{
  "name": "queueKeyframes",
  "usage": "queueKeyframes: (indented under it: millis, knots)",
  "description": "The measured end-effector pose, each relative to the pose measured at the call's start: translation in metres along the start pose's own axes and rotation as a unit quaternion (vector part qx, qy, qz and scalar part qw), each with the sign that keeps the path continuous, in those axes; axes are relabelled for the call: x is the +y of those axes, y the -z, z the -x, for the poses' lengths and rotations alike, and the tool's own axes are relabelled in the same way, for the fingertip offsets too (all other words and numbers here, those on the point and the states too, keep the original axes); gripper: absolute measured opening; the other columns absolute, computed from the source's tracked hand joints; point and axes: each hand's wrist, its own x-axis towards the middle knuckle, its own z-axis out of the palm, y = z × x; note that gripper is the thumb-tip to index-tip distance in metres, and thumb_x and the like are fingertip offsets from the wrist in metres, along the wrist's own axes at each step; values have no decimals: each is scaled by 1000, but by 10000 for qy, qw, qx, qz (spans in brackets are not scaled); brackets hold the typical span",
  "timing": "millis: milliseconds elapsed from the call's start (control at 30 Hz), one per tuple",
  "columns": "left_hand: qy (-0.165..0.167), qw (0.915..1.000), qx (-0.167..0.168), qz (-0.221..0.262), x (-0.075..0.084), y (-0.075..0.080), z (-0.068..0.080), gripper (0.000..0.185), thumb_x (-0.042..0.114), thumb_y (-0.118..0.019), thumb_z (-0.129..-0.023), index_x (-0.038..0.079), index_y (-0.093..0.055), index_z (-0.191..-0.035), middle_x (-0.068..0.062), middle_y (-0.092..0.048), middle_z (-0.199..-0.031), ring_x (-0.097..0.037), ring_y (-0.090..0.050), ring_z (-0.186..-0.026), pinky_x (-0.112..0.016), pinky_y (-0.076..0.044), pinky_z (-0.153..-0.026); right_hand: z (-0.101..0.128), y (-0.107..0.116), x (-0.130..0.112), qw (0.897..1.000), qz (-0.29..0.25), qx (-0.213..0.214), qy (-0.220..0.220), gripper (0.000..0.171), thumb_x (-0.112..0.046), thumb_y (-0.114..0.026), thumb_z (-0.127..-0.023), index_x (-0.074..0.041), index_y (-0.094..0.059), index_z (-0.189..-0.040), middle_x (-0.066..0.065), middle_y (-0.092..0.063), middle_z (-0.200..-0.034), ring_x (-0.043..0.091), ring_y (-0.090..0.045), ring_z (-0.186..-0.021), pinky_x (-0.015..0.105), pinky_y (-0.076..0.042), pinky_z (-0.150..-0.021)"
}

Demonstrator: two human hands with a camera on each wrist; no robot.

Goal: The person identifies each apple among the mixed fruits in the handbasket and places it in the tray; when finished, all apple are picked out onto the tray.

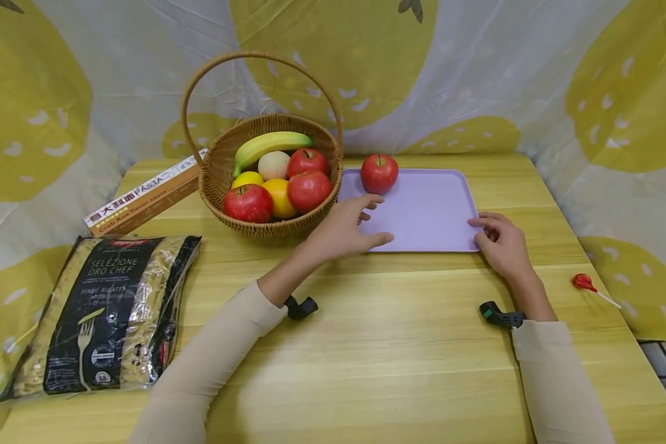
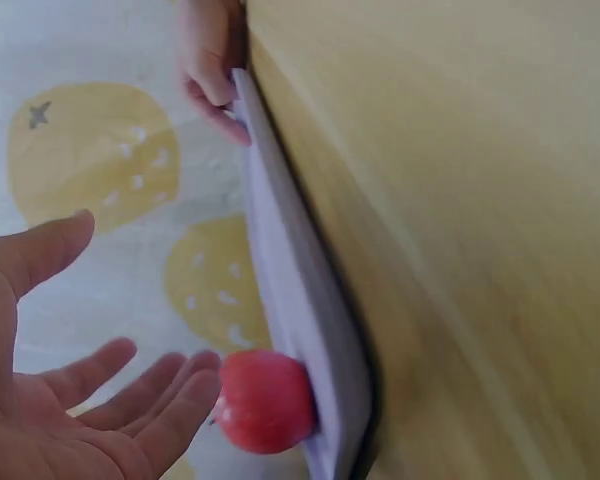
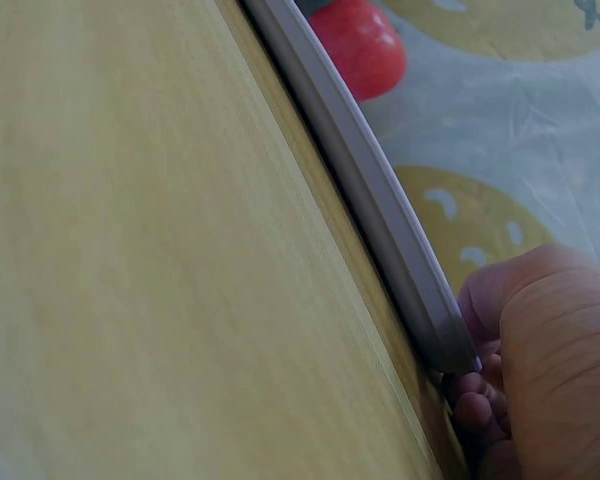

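Observation:
A lilac tray (image 1: 427, 213) lies on the table with one red apple (image 1: 380, 173) at its far left corner. My left hand (image 1: 346, 228) hovers over the tray's left end, thumb and fingers spread with nothing between them. In the left wrist view its fingertips are close to the apple (image 2: 268, 400); whether they touch it I cannot tell. At the tray's right edge, my right hand (image 1: 502, 243) pinches the rim. The right wrist view has the thumb on the tray (image 3: 370, 180) rim, with curled fingers below it.
Left of the tray stands a wicker basket (image 1: 269, 230) of fruit with a tall handle. Further left are a pasta box (image 1: 147, 191) and a bag of penne (image 1: 102, 314). A red lollipop (image 1: 584, 282) lies near the right table edge. A patterned cloth hangs behind.

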Motion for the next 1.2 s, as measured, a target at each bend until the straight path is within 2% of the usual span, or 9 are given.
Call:
queueKeyframes:
  millis: [100,200,400,533,667,767,900,1000,1200]
  knots:
    - [-130,9998,12,171,3,10,16,66,53,-73,-80,21,-53,-135,1,-62,-125,-18,-64,-108,-33,-52,-93,1,0,0,10000,-17,-5,-7,28,-14,-55,-92,-10,-71,-114,8,-58,-132,16,-45,-74,17,-35,-58]
    - [-289,9992,246,152,4,22,30,61,54,-73,-79,23,-57,-129,6,-64,-118,-11,-65,-100,-31,-54,-91,2,0,1,10000,-10,-22,-19,28,-14,-55,-92,-10,-71,-115,8,-58,-133,16,-45,-74,16,-34,-58]
    - [-781,9912,961,-459,4,53,50,61,54,-75,-78,21,-60,-126,7,-64,-116,-7,-61,-96,-29,-52,-88,3,2,1,10000,-31,-21,-71,28,-13,-54,-92,-10,-71,-115,8,-57,-133,16,-45,-75,17,-34,-59]
    - [-836,9840,1389,-737,-1,77,60,65,57,-75,-76,21,-59,-127,4,-64,-120,-13,-61,-100,-32,-52,-89,4,4,1,9999,-6,-15,-118,29,-14,-54,-92,-10,-71,-116,8,-57,-133,16,-44,-76,17,-34,-59]
    - [-601,9790,1785,-781,-15,97,69,70,57,-78,-72,21,-59,-128,1,-64,-124,-17,-63,-105,-37,-52,-91,4,4,1,9999,14,-20,-104,29,-14,-54,-92,-10,-71,-116,8,-57,-133,16,-45,-75,17,-34,-59]
    - [-223,9767,1948,-871,-26,108,76,77,58,-80,-69,19,-57,-131,1,-62,-128,-21,-60,-110,-43,-51,-93,3,4,1,10000,6,-5,-70,29,-14,-54,-92,-10,-71,-116,9,-58,-133,15,-45,-74,17,-34,-58]
    - [521,9753,1889,-1017,-37,117,84,91,65,-78,-66,20,-51,-140,-2,-55,-138,-29,-52,-120,-53,-50,-93,2,5,0,10000,5,4,-51,29,-14,-54,-92,-10,-71,-116,9,-57,-133,15,-45,-74,17,-34,-59]
    - [956,9730,1819,-1048,-42,122,88,97,70,-75,-66,22,-46,-144,-5,-49,-145,-33,-45,-128,-57,-48,-94,1,4,-1,10000,23,2,-50,30,-14,-54,-92,-10,-71,-116,9,-57,-133,16,-45,-75,17,-34,-59]
    - [1270,9678,1876,-1094,-52,127,96,96,70,-74,-66,22,-46,-145,-8,-45,-147,-37,-38,-133,-62,-46,-94,1,2,-2,10000,50,-13,-33,30,-14,-54,-92,-9,-71,-116,9,-58,-133,15,-45,-74,18,-34,-59]
